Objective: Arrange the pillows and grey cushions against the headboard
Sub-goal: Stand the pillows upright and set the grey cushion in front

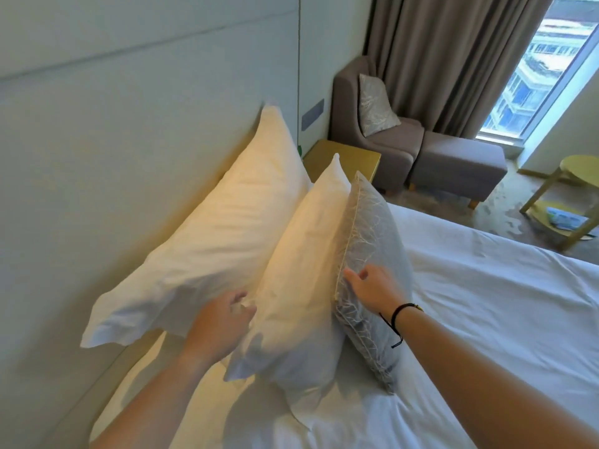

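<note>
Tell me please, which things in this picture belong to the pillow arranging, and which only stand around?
Belong to the job:
back pillow
front pillow
grey cushion
headboard
left hand, at the pillows
right hand, on the grey cushion

Just around:
armchair with its own cushion
footstool
nightstand
yellow table
curtain
</note>
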`<state>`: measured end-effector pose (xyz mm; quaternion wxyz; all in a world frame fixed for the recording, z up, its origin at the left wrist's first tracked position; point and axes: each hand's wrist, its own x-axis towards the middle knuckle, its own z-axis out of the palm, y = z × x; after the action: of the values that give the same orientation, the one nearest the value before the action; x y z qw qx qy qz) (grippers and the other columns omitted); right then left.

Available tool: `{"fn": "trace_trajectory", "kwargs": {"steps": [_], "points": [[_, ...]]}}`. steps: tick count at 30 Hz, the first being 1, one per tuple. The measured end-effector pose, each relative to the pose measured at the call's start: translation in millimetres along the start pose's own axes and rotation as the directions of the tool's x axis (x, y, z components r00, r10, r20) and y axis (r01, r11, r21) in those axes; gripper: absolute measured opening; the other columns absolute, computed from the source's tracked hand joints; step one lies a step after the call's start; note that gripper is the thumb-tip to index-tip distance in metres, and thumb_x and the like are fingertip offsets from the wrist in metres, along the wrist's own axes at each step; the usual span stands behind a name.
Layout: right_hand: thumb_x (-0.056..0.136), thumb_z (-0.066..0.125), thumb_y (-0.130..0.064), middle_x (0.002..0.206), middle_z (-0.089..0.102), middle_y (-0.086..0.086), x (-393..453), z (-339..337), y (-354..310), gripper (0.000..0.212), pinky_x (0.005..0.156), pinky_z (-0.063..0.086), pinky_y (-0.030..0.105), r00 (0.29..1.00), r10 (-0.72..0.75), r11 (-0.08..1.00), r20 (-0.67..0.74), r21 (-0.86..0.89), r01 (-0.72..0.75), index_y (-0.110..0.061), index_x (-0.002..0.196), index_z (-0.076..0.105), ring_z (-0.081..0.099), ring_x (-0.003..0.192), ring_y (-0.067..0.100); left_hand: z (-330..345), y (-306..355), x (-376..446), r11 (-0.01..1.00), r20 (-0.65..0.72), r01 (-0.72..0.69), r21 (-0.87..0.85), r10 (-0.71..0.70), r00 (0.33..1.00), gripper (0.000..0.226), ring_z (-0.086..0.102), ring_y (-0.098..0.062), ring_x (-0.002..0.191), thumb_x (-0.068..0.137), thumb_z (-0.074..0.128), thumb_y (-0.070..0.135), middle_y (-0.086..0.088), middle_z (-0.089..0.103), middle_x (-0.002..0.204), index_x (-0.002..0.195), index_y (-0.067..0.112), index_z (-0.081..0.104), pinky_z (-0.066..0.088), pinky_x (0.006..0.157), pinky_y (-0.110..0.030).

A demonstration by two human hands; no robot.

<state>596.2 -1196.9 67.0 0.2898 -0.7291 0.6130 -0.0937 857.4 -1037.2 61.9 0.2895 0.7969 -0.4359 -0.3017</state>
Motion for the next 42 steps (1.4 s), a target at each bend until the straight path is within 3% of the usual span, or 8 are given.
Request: {"fn": "trace_trajectory", "kwargs": {"steps": [3, 5, 8, 13, 16, 22, 38, 42], "points": [[0.085, 0.058, -0.052, 0.103, 0.056, -0.004, 2.4, 8.3, -36.6, 0.029, 0.077, 0.053, 0.034, 0.998, -0.061, 0.980, -0.034, -0.191, 0.054, -0.023, 0.089, 0.060, 0.060, 0.083, 0.014, -52.7, -20.6, 36.5, 0.989, -0.136, -0.029, 0.148, 0.049, 0.990, 0.043, 0.056, -0.024, 0.120, 0.090, 0.062, 0.039, -0.001, 0.061, 0.133, 0.129, 0.023, 0.059, 0.045, 0.095, -0.036], [0.084, 0.059, -0.052, 0.131, 0.049, -0.003, 2.6, 25.9, -65.3, 0.045, 0.101, 0.043, 0.040, 0.989, -0.131, 0.930, 0.064, -0.339, 0.145, -0.025, 0.120, 0.054, 0.051, 0.117, 0.019, -88.8, -37.6, 60.0, 0.959, -0.245, -0.033, 0.280, 0.104, 0.964, 0.042, 0.053, -0.028, 0.123, 0.091, 0.059, 0.041, -0.002, 0.059, 0.136, 0.130, 0.024, 0.058, 0.042, 0.101, -0.042], [0.086, 0.060, -0.050, 0.150, 0.033, -0.003, 3.3, 60.4, -114.2, 0.057, 0.108, 0.034, 0.038, 0.967, -0.170, 0.930, 0.188, -0.295, 0.221, -0.025, 0.135, 0.044, 0.039, 0.135, 0.021, -128.7, -72.4, 93.0, 0.933, -0.224, 0.030, 0.358, 0.055, 0.973, 0.050, 0.051, -0.032, 0.123, 0.090, 0.057, 0.044, -0.004, 0.055, 0.138, 0.136, 0.024, 0.050, 0.042, 0.102, -0.046], [0.087, 0.065, -0.046, 0.153, 0.034, -0.003, 7.8, 118.1, -182.4, 0.069, 0.099, 0.041, 0.027, 0.946, -0.079, 0.996, 0.316, -0.023, 0.091, -0.028, 0.145, 0.032, 0.046, 0.129, 0.017, -147.6, -117.6, 113.1, 0.944, 0.061, 0.047, 0.328, -0.071, 0.996, 0.070, 0.059, -0.030, 0.114, 0.079, 0.060, 0.062, -0.005, 0.062, 0.127, 0.136, 0.024, 0.046, 0.051, 0.091, -0.043], [0.086, 0.064, -0.046, 0.150, 0.039, 0.001, 9.0, 142.0, -205.1, 0.074, 0.078, 0.046, 0.019, 0.919, -0.037, 0.998, 0.391, 0.065, 0.012, -0.033, 0.148, 0.024, 0.054, 0.116, 0.018, -147.2, -131.0, 109.0, 0.939, 0.057, 0.054, 0.340, -0.078, 0.995, 0.075, 0.062, -0.027, 0.106, 0.066, 0.053, 0.077, 0.001, 0.065, 0.116, 0.123, 0.029, 0.054, 0.053, 0.084, -0.043], [0.089, 0.061, -0.043, 0.153, 0.036, 0.008, 14.7, 161.8, -219.4, 0.076, 0.089, 0.038, 0.028, 0.907, 0.031, 0.996, 0.420, 0.060, -0.062, -0.035, 0.150, 0.018, 0.041, 0.135, 0.025, -137.6, -143.0, 105.0, 0.906, -0.047, 0.088, 0.414, -0.075, 0.996, 0.060, 0.066, -0.032, 0.092, 0.077, 0.051, 0.076, -0.004, 0.070, 0.100, 0.097, 0.020, 0.061, 0.049, 0.067, -0.034], [0.087, 0.068, -0.039, 0.163, 0.005, -0.004, 53.1, 151.9, -265.6, 0.092, 0.110, 0.037, 0.043, 0.890, -0.189, 0.953, 0.415, -0.140, 0.268, -0.032, 0.153, 0.004, 0.029, 0.143, 0.024, -190.6, -99.8, 129.3, 0.927, -0.103, -0.051, 0.372, 0.096, 0.990, 0.039, 0.061, -0.033, 0.073, 0.094, 0.046, 0.050, -0.003, 0.066, 0.078, 0.066, 0.023, 0.047, 0.036, 0.053, -0.031], [0.084, 0.067, -0.045, 0.158, 0.025, -0.003, 62.1, 140.0, -273.5, 0.092, 0.100, 0.046, 0.043, 0.904, -0.283, 0.909, 0.320, -0.213, 0.359, -0.032, 0.152, 0.007, 0.048, 0.129, 0.027, -208.7, -72.8, 128.9, 0.876, -0.183, -0.131, 0.464, 0.239, 0.954, 0.032, 0.055, -0.034, 0.063, 0.090, 0.051, 0.035, -0.003, 0.061, 0.068, 0.062, 0.022, 0.044, 0.033, 0.049, -0.031]]}}
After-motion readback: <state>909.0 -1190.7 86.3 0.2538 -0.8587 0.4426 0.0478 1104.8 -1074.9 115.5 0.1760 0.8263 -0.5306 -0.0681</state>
